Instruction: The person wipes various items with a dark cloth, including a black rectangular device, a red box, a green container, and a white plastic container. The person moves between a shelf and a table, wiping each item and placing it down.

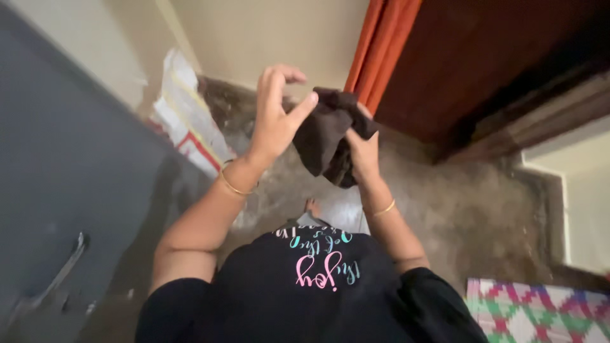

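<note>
While a patterned mat (540, 311) lies near right, the right hand (363, 152) grips a dark brown cloth (327, 136) bunched at chest height; just left, touching it, the left hand (274, 117) spreads wide, before an orange curtain (381, 44).

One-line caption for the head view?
Right hand grips a crumpled dark brown cloth; left hand touches it, fingers spread, above a mottled floor.

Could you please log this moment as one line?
left hand: open, thumb touching cloth | right hand: grip shut on dark cloth | held above floor | orange curtain behind
</note>
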